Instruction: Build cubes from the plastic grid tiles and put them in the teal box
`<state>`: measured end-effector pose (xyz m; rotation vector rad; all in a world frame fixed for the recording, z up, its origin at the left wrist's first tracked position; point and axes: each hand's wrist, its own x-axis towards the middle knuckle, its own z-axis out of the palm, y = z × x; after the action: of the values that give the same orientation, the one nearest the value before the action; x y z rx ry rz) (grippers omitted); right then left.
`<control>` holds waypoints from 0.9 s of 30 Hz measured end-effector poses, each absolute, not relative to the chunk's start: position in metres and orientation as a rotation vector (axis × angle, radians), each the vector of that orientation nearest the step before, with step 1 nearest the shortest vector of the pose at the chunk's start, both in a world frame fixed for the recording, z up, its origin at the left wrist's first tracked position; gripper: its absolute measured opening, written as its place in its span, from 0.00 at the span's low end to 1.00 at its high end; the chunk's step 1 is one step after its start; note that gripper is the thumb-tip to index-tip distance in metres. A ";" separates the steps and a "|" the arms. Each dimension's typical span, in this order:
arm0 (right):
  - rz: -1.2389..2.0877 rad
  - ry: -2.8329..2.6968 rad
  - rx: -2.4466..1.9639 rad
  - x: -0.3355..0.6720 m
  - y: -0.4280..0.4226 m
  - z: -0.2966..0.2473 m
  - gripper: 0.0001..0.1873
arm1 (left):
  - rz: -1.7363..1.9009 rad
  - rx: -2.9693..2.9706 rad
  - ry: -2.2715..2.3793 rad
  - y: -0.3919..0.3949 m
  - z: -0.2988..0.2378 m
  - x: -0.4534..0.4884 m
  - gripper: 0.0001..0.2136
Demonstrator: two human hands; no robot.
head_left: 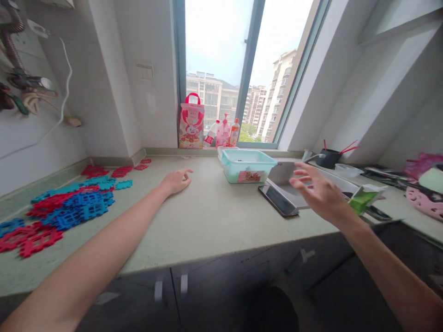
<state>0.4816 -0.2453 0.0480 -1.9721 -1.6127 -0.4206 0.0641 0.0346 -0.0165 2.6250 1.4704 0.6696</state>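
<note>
My left hand point(176, 181) rests on the pale countertop point(194, 221), fingers loosely bent and apart, holding nothing. To its left lie piles of flat plastic building pieces in red point(41, 240), blue point(83, 207) and teal point(123, 184). My right hand point(316, 186) hovers above the near side of the sink point(285, 173), its fingers spread with nothing in them. A black smartphone point(278, 201) lies on the counter just left of that hand. Between my hands, farther back, stands a light teal plastic tub point(247, 166); its contents are mostly hidden.
On the windowsill stand a pink gift bag point(191, 124), a pump bottle point(224, 133) and an orange-capped bottle point(234, 133). A green packet point(363, 199) sits by my right wrist. Beyond the sink are a dark pot point(328, 158) and a pink basket point(424, 200). Dark cabinets run below the counter.
</note>
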 end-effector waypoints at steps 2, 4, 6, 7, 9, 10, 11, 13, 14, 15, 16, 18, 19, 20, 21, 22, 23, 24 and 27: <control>-0.261 -1.611 -2.109 0.485 -0.237 0.024 0.38 | 0.661 2.623 1.484 0.036 -0.017 0.064 0.22; -0.194 -1.594 -2.242 0.486 -0.228 0.000 0.46 | 0.660 2.622 1.488 0.037 -0.017 0.064 0.22; -0.249 -1.579 -2.288 0.484 -0.219 -0.013 0.50 | 0.659 2.616 1.494 0.037 -0.016 0.063 0.22; -0.271 -1.574 -2.293 0.482 -0.216 -0.016 0.50 | 0.655 2.615 1.493 0.037 -0.016 0.063 0.22; -0.263 -1.579 -2.296 0.477 -0.211 -0.015 0.48 | 0.641 2.618 1.484 0.036 -0.015 0.063 0.23; -0.247 -1.587 -2.299 0.474 -0.209 -0.013 0.47 | 0.635 2.619 1.478 0.035 -0.014 0.063 0.23; -0.233 -1.598 -2.306 0.472 -0.208 -0.010 0.46 | 0.633 2.620 1.470 0.034 -0.013 0.063 0.24; -0.217 -1.622 -2.325 0.471 -0.204 -0.005 0.45 | 0.632 2.620 1.460 0.033 -0.012 0.063 0.24; -0.204 -1.636 -2.334 0.473 -0.203 -0.002 0.45 | 0.634 2.621 1.456 0.033 -0.012 0.063 0.24; -0.172 -1.651 -2.339 0.476 -0.202 0.001 0.45 | 0.635 2.622 1.451 0.033 -0.012 0.063 0.24; -0.104 -1.668 -2.334 0.482 -0.201 0.004 0.46 | 0.636 2.622 1.447 0.034 -0.012 0.063 0.25; 0.166 -1.690 -2.291 0.498 -0.200 0.013 0.49 | 0.637 2.618 1.445 0.035 -0.013 0.062 0.25; 0.353 -1.683 -2.250 0.507 -0.200 0.018 0.51 | 0.638 2.617 1.446 0.036 -0.013 0.062 0.25; 0.548 -1.663 -2.195 0.517 -0.201 0.023 0.54 | 0.638 2.617 1.448 0.037 -0.013 0.062 0.25; 0.728 -1.640 -2.131 0.526 -0.202 0.028 0.55 | 0.638 2.618 1.450 0.037 -0.013 0.063 0.25; 0.882 -1.625 -2.066 0.534 -0.202 0.033 0.57 | 0.639 2.619 1.453 0.037 -0.013 0.063 0.24; 1.006 -1.621 -2.011 0.540 -0.201 0.036 0.59 | 0.638 2.619 1.456 0.037 -0.013 0.063 0.24; 1.097 -1.628 -1.973 0.545 -0.200 0.039 0.60 | 0.638 2.619 1.459 0.037 -0.013 0.063 0.24; 1.219 -1.666 -1.973 0.551 -0.194 0.042 0.62 | 0.633 2.622 1.460 0.036 -0.012 0.064 0.23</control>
<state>0.5510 -0.1940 0.0422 -1.9726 -1.6657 1.2191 0.0639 0.0359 -0.0119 2.6223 1.4599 0.6331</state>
